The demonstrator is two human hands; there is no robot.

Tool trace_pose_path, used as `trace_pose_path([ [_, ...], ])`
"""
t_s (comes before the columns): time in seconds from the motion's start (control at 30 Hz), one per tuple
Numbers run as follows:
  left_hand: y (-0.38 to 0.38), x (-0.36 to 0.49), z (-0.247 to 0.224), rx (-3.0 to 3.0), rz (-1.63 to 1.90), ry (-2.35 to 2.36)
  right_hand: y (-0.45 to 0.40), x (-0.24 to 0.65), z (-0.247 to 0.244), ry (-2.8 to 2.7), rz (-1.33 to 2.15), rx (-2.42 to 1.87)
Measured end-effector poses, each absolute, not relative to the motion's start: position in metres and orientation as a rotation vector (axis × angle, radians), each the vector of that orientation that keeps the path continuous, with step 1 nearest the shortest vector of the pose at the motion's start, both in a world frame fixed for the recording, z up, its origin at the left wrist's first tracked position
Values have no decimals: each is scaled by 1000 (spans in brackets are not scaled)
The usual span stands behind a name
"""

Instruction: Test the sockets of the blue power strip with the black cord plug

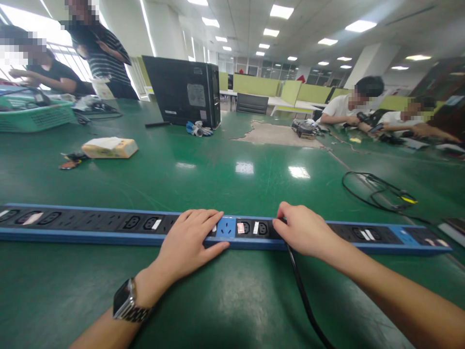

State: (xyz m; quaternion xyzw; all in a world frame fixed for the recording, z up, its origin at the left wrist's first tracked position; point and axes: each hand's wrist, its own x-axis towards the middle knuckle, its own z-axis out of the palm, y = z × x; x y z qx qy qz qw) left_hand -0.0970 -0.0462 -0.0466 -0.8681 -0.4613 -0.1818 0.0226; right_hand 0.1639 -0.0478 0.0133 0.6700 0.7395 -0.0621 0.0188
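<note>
A long blue power strip (203, 245) with black socket panels lies across the green table in front of me. My left hand (191, 237) is laid over it left of a blue socket (225, 228), fingers across the top and thumb along the near edge, gripping the strip. Right of two labelled sockets, my right hand (303, 228) is closed on a black plug at the strip's face. My fingers mostly cover that plug, so how deep it sits cannot be seen. Its black cord (301, 283) runs down toward me and out at the bottom of the view.
A tissue pack (111, 148) and a green basket (39, 116) are at left. Beyond stand a black computer case (181, 89) and gloves (198, 129). A coiled black cable (378, 191) lies at right. Other people are at the table's far left and far right.
</note>
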Motion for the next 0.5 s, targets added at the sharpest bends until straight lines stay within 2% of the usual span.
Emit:
trace_pose_path([
  [0.17,-46,-98,-46,-2687,-632,-1423,-51,161,15,2285,-108,2054],
  [0.33,-61,-86,-36,-2673,-988,-1395,-51,162,15,2289,-173,2109],
  [0.5,-91,-37,-32,-3154,-1129,-1617,-56,160,12,2277,-173,2202],
])
